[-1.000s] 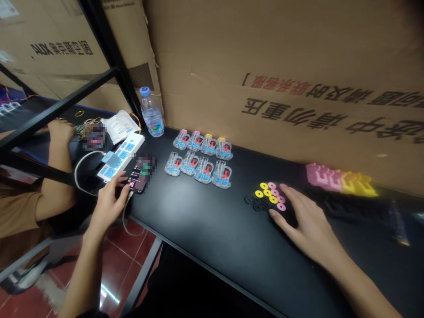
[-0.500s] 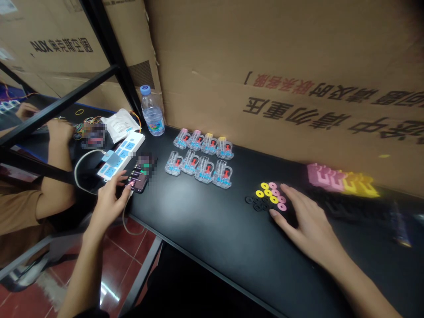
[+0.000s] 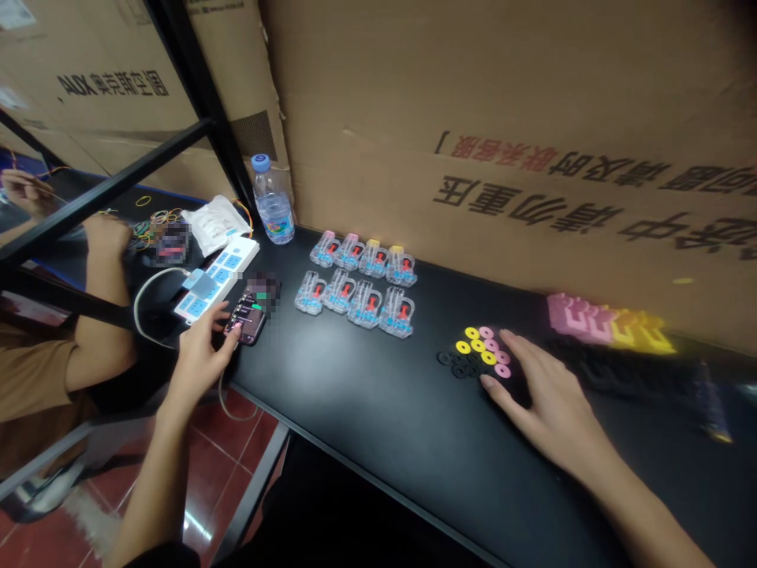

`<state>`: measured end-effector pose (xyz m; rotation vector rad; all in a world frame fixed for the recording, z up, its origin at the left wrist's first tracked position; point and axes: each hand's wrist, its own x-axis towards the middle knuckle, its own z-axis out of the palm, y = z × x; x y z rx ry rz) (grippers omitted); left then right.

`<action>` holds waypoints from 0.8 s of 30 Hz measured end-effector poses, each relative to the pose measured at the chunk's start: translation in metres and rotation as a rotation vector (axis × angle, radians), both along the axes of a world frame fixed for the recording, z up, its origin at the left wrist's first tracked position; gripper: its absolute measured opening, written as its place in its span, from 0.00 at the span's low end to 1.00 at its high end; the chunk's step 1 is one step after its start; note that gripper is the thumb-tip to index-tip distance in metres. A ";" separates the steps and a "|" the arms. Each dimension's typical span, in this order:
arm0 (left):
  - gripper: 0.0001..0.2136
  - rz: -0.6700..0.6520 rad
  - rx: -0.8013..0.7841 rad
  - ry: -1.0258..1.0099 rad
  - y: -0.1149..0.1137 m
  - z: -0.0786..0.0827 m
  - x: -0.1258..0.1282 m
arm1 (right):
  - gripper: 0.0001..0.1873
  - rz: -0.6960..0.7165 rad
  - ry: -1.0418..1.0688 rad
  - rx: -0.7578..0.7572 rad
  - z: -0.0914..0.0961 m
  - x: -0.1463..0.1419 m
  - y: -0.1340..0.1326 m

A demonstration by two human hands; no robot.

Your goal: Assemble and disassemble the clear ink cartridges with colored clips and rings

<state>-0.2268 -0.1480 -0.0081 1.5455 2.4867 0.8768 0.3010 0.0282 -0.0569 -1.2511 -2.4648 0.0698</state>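
Note:
My left hand [image 3: 204, 351] is at the left edge of a smartphone [image 3: 248, 315] lying on the black table, its thumb over the lit lower screen and its fingers apart. My right hand [image 3: 547, 386] rests open beside small flat rings, thumb and fingers spread around their right side. The rings are yellow [image 3: 478, 345], pink [image 3: 502, 371] and black [image 3: 460, 371], and lie close together. Between my hands, several clear plastic pieces [image 3: 365, 304] with red and blue parts stand in two rows. Pink or yellow tabs top the back row.
Pink clips [image 3: 579, 318] and yellow clips [image 3: 642, 331] line the back right, with dark pieces in front. A water bottle [image 3: 274, 201], a power strip [image 3: 218, 278] and a white packet [image 3: 217, 225] are at left. Beyond a black frame [image 3: 112, 185] works another person's hand [image 3: 27, 189].
My left thumb has shifted slightly right over the phone screen. My right hand stays nearly still. The other person's far hand has moved left and up.

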 end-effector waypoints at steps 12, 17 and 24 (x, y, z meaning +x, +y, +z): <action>0.29 -0.007 -0.012 -0.011 -0.002 -0.001 0.000 | 0.40 -0.023 0.047 -0.071 -0.001 -0.001 -0.001; 0.29 -0.036 -0.019 -0.030 -0.007 0.000 -0.003 | 0.40 -0.029 0.045 -0.076 -0.002 0.000 -0.001; 0.29 -0.036 -0.027 -0.030 -0.008 0.001 -0.002 | 0.40 -0.030 0.041 -0.086 -0.002 0.001 -0.001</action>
